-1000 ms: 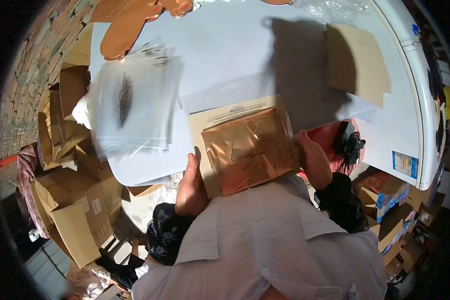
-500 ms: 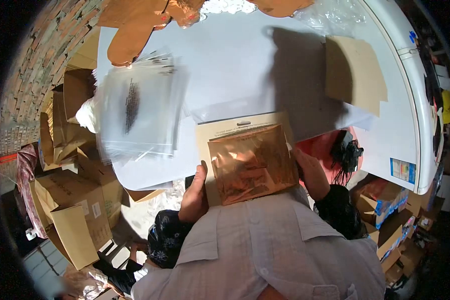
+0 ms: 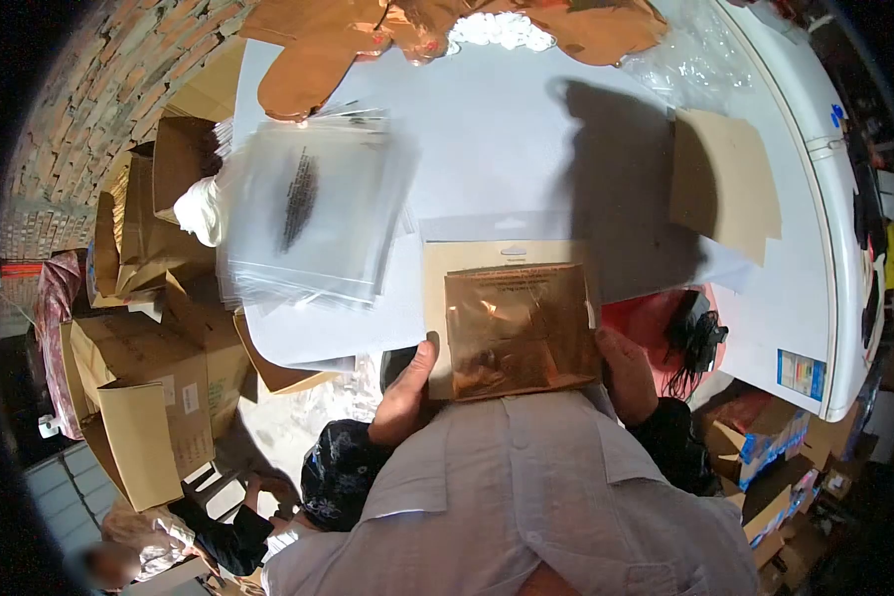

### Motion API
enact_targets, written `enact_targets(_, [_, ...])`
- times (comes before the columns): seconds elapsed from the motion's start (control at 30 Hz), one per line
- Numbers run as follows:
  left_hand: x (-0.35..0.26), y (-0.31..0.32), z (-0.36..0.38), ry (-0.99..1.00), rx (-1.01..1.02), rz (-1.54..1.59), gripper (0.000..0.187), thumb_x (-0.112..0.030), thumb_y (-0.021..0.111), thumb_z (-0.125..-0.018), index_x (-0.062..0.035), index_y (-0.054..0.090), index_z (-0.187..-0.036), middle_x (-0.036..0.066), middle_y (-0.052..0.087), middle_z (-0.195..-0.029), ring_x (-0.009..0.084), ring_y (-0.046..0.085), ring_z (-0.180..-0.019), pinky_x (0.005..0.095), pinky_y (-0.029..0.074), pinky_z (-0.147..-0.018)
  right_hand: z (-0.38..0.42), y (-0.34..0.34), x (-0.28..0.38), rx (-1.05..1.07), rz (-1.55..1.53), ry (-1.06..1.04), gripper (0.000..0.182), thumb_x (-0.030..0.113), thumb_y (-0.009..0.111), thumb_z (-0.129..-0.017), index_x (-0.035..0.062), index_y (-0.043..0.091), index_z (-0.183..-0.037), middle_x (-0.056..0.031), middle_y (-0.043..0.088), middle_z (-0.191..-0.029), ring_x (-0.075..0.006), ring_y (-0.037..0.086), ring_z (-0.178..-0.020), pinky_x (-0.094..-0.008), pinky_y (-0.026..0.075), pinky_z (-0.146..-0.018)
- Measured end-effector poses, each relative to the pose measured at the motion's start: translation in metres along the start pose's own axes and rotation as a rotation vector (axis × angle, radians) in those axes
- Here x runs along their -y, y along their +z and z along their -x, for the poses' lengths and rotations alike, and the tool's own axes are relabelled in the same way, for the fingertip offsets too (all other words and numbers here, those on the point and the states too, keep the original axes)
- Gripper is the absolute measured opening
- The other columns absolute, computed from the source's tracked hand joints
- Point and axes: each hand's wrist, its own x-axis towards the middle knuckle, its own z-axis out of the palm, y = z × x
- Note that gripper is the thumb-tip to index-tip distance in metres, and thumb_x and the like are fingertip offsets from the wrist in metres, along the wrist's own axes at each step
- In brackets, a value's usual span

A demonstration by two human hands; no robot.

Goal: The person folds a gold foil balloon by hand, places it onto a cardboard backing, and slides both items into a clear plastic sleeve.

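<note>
Against my front, at the near edge of the white table, is a clear plastic bag (image 3: 502,226) with a hang hole. Inside it sits a beige card (image 3: 435,298) bearing a folded copper-coloured foil packet (image 3: 517,338). My left hand (image 3: 405,392) grips the package's left edge, thumb in front and fingers hidden behind. On the right edge, my right hand (image 3: 628,375) holds it the same way, its fingers mostly out of sight. A stack of clear printed plastic bags (image 3: 308,214) lies on the table beyond my left hand.
Copper-coloured foil pieces (image 3: 313,79) and a white bundle (image 3: 502,32) lie along the white table's (image 3: 487,129) far edge. A cardboard sheet (image 3: 725,184) is at the right. Below it are a red bag (image 3: 646,323) and black strands (image 3: 700,333). Cardboard boxes (image 3: 149,387) stand left, near another person (image 3: 233,536).
The package has straightened from a slight tilt, and a clear strip of bag shows more plainly above the card. Both hands keep hold of its sides. My view has shifted slightly.
</note>
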Motion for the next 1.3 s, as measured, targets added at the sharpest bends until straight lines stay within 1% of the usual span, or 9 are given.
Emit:
enact_targets(0.3, [0.023,-0.023,-0.009,0.121,-0.15,-0.08,0.06,-0.039,0.057,-0.104,-0.0012,0.044,-0.148,0.006,0.051,-0.145,0.0151,0.045,-0.133,0.0304,0.035,-0.111,0.002,-0.002,0.018,-0.012,0.012,0.082,0.025,0.025,0.058,-0.102,0.0013,0.065,-0.1,0.0017,0.059,-0.083,-0.0064,0.055,-0.074,-0.0255,0.045,-0.067])
enact_targets(0.4, [0.028,-0.031,-0.019,0.189,-0.143,-0.149,0.046,-0.031,0.054,-0.106,0.0007,0.052,-0.14,0.006,0.058,-0.137,0.0135,0.049,-0.128,0.0295,0.034,-0.11,-0.002,-0.003,0.021,-0.013,0.035,0.106,0.027,0.025,0.054,-0.103,0.0017,0.067,-0.102,-0.0022,0.065,-0.09,-0.0122,0.061,-0.082,-0.0285,0.049,-0.073])
enact_targets(0.5, [0.028,-0.032,-0.024,0.273,-0.139,-0.245,0.039,-0.029,0.048,-0.108,0.0006,0.057,-0.133,0.006,0.063,-0.128,0.0136,0.054,-0.12,0.03,0.037,-0.107,-0.015,-0.01,0.002,-0.044,0.486,-0.434,0.032,0.028,0.055,-0.103,-0.0012,0.067,-0.111,-0.0104,0.067,-0.103,-0.0189,0.065,-0.091,-0.0362,0.051,-0.08])
enact_targets(0.6, [0.022,-0.007,-0.026,0.307,-0.116,-0.092,0.037,-0.03,0.045,-0.109,-0.0017,0.058,-0.129,0.005,0.066,-0.12,0.0148,0.058,-0.111,0.0311,0.043,-0.1,-0.002,0.005,0.013,0.127,-0.734,0.125,0.036,0.026,0.054,-0.103,-0.0012,0.06,-0.125,-0.0118,0.067,-0.113,-0.0224,0.064,-0.106,-0.0385,0.052,-0.091])
enact_targets(0.7, [0.018,0.013,-0.032,0.283,-0.167,0.085,0.037,-0.03,0.045,-0.108,-0.0037,0.054,-0.133,0.006,0.064,-0.123,0.0166,0.061,-0.109,0.0314,0.049,-0.095,0.008,0.011,-0.001,0.249,-0.615,-0.188,0.054,0.034,0.052,-0.105,-0.0003,0.041,-0.144,-0.0116,0.059,-0.131,-0.0251,0.063,-0.111,-0.0407,0.052,-0.096])
enact_targets(0.8, [0.018,0.016,-0.036,0.302,-0.158,-0.038,0.043,-0.031,0.041,-0.109,-0.0042,0.047,-0.142,0.008,0.06,-0.134,0.0187,0.063,-0.117,0.0327,0.057,-0.093,0.011,0.026,-0.001,0.215,-0.416,-0.322,0.051,0.031,0.055,-0.104,0.001,0.043,-0.143,-0.0117,0.059,-0.13,-0.0238,0.064,-0.111,-0.0398,0.053,-0.095])
enact_targets(1.0, [0.03,0.03,-0.046,0.402,-0.051,-0.022,0.042,-0.031,0.04,-0.109,-0.0029,0.049,-0.138,0.008,0.062,-0.131,0.017,0.063,-0.116,0.0324,0.056,-0.095,0.007,0.048,0.023,-0.024,-0.42,-0.065,0.037,0.02,0.057,-0.102,-0.0004,0.053,-0.132,-0.0109,0.067,-0.112,-0.0204,0.069,-0.096,-0.0308,0.058,-0.08])
enact_targets(1.1, [0.036,0.03,-0.045,0.388,-0.088,-0.037,0.042,-0.031,0.039,-0.109,-0.0031,0.049,-0.138,0.008,0.062,-0.132,0.0175,0.063,-0.118,0.0341,0.054,-0.099,-0.009,0.046,0.003,-0.065,-0.355,-0.195,0.04,0.022,0.056,-0.101,-0.0049,0.052,-0.13,-0.0182,0.07,-0.107,-0.0285,0.073,-0.089,-0.0347,0.062,-0.076])
enact_targets(1.3, [0.045,0.046,-0.044,0.411,-0.072,0.044,0.035,-0.023,0.039,-0.109,-0.001,0.05,-0.134,0.01,0.061,-0.131,0.0193,0.061,-0.12,0.0372,0.054,-0.099,-0.018,0.043,0.006,-0.086,-0.416,-0.159,0.032,0.018,0.054,-0.099,-0.0038,0.056,-0.122,-0.0171,0.07,-0.108,-0.0271,0.073,-0.092,-0.0383,0.062,-0.081])
